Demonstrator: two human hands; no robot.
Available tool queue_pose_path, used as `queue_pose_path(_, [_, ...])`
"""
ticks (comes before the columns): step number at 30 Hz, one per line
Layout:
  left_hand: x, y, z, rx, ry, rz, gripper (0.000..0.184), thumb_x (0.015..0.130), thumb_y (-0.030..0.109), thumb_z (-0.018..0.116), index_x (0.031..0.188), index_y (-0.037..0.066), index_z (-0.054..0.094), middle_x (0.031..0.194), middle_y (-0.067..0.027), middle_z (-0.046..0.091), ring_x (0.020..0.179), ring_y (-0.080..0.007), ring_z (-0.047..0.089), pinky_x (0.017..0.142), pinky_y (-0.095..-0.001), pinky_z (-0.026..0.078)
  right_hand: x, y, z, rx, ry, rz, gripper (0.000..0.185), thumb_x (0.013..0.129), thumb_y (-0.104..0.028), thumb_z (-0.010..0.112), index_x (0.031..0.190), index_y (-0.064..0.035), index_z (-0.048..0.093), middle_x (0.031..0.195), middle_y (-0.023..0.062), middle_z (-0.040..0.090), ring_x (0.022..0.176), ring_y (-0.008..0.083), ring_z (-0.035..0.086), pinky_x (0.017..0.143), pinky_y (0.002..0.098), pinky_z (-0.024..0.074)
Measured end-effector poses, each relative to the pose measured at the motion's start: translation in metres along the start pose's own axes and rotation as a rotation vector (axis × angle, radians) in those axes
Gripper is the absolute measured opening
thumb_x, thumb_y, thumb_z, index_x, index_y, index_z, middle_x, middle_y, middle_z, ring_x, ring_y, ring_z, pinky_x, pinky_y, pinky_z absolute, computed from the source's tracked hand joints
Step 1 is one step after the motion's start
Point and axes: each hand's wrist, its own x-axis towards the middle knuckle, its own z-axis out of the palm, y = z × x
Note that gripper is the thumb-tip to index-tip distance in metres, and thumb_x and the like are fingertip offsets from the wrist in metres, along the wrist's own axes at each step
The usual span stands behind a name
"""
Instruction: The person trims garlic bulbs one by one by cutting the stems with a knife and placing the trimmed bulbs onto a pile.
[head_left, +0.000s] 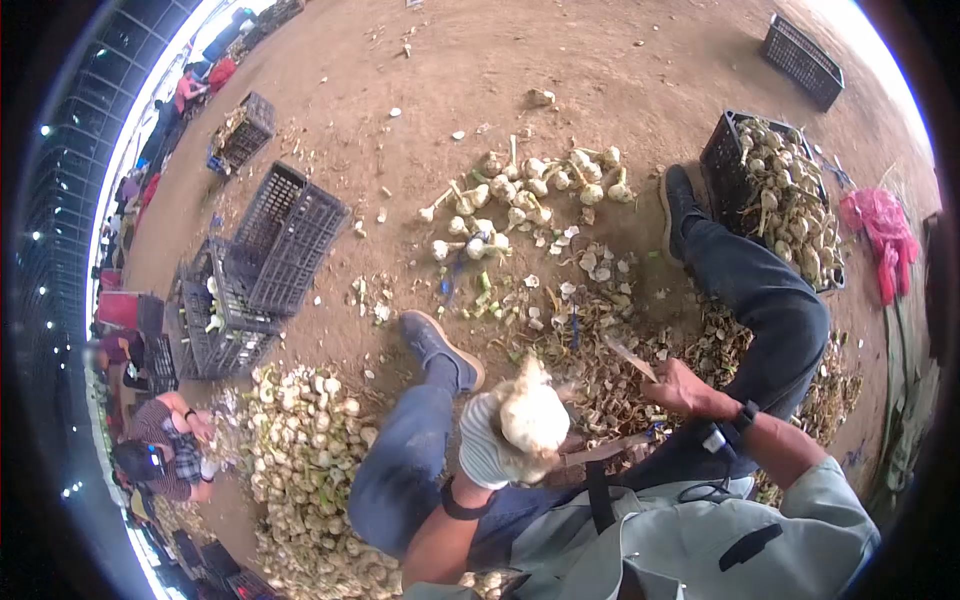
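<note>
A striped glove covers my left hand, which is closed around a large pale garlic bulb held up between my legs. My bare right hand is closed on the handle of a knife, whose blade points up and left, apart from the bulb. Dry peelings and cut stems cover the ground beneath and between both hands. Beyond my feet, loose garlic bulbs with stems lie on the dirt.
A black crate full of garlic stands beside my right foot. At the left are stacked empty crates and a big heap of trimmed garlic. Another person sits beyond the heap. A pink bag lies far right.
</note>
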Motion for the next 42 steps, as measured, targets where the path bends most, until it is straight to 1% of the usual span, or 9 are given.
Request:
queue_pose_path(12, [-0.01,-0.044,0.038,-0.462,0.436,-0.149,0.049,0.089,0.034,0.059,0.121,-0.002,0.057,0.115,-0.0132,0.061,0.108,-0.0266,0.058,0.096,-0.039,0.045,0.0,-0.118,0.067,0.761,0.028,-0.617,0.057,0.091,-0.028,0.07,0.136,-0.0006,0.049,0.097,0.0023,0.067,0.083,0.0092,0.057,0.073,0.0266,0.0494])
queue_pose_path(15, [0.002,-0.003,0.034,-0.79,0.412,-0.154,0.062,0.086,0.031,0.064,0.135,-0.001,0.044,0.124,-0.0133,0.057,0.113,-0.0265,0.057,0.098,-0.0402,0.046,-0.012,-0.134,0.055,0.778,-0.044,-0.323,0.05,0.093,-0.026,0.069,0.133,-0.0002,0.052,0.084,-0.003,0.063,0.071,0.0036,0.051,0.059,0.0223,0.0412])
queue_pose_path(19, [-0.004,-0.001,0.035,-0.705,0.426,-0.127,0.063,0.086,0.034,0.065,0.135,0.0,0.045,0.124,-0.0124,0.058,0.112,-0.0254,0.057,0.097,-0.0395,0.046,-0.002,-0.141,0.064,0.805,0.125,-0.604,0.045,0.092,-0.026,0.07,0.127,0.0003,0.057,0.073,-0.0077,0.056,0.059,0.0018,0.043,0.051,0.0218,0.0327])
queue_pose_path(21, [-0.005,-0.001,0.025,-1.03,0.472,-0.248,0.061,0.087,0.045,0.062,0.126,-0.001,0.052,0.112,-0.0113,0.062,0.101,-0.0243,0.061,0.09,-0.0354,0.049,-0.016,-0.143,0.044,0.75,0.016,-0.379,0.043,0.091,-0.025,0.07,0.123,0.0013,0.059,0.083,-0.0038,0.063,0.068,0.0039,0.049,0.058,0.0223,0.0396])
queue_pose_path(25, [0.001,-0.005,0.002,-1.32,0.302,-0.4,0.064,0.082,0.065,0.061,0.108,0.007,0.061,0.093,-0.0051,0.067,0.08,-0.0205,0.066,0.072,-0.035,0.057,-0.009,-0.135,0.019,0.765,0.143,-0.748,0.041,0.09,-0.022,0.071,0.122,0.0024,0.059,0.102,0.0047,0.067,0.078,0.0066,0.055,0.064,0.025,0.0457])
queue_pose_path(27, [-0.004,-0.009,-0.004,-1.296,0.457,-0.567,0.054,0.083,0.056,0.064,0.101,0.005,0.062,0.082,-0.0082,0.067,0.069,-0.0237,0.066,0.064,-0.0324,0.056,-0.032,-0.138,-0.008,0.816,0.038,-0.572,0.039,0.09,-0.018,0.07,0.122,0.0021,0.059,0.103,0.0076,0.069,0.083,0.0112,0.059,0.071,0.0295,0.0492])
queue_pose_path(29, [-0.018,-0.036,-0.021,-1.079,0.028,-0.513,0.039,0.082,0.038,0.067,0.098,0.002,0.062,0.078,-0.013,0.067,0.064,-0.0274,0.067,0.065,-0.0361,0.058,-0.041,-0.145,-0.025,0.199,0.109,-0.582,0.037,0.089,-0.014,0.069,0.121,0.0013,0.058,0.1,0.0108,0.069,0.085,0.0122,0.06,0.074,0.0328,0.0507])
queue_pose_path(34, [-0.002,0.0,-0.011,-0.746,-0.197,-0.624,0.049,0.084,0.01,0.061,0.13,-0.006,0.053,0.112,-0.0152,0.066,0.091,-0.0244,0.065,0.074,-0.037,0.055,-0.028,-0.12,-0.04,-0.138,0.354,-0.785,0.045,0.08,-0.024,0.074,0.117,-0.001,0.06,0.097,0.0237,0.066,0.089,0.0413,0.064,0.075,0.0417,0.0525])
queue_pose_path(42, [0.017,0.006,0.029,-0.145,-0.378,-0.748,0.033,0.085,0.007,0.068,0.117,0.002,0.065,0.087,-0.0009,0.069,0.069,-0.0074,0.059,0.061,-0.0256,0.049,-0.025,-0.109,-0.042,-0.256,0.35,-0.577,0.039,0.08,-0.029,0.078,0.107,-0.0029,0.066,0.088,0.0208,0.068,0.083,0.0362,0.068,0.071,0.0407,0.0534])
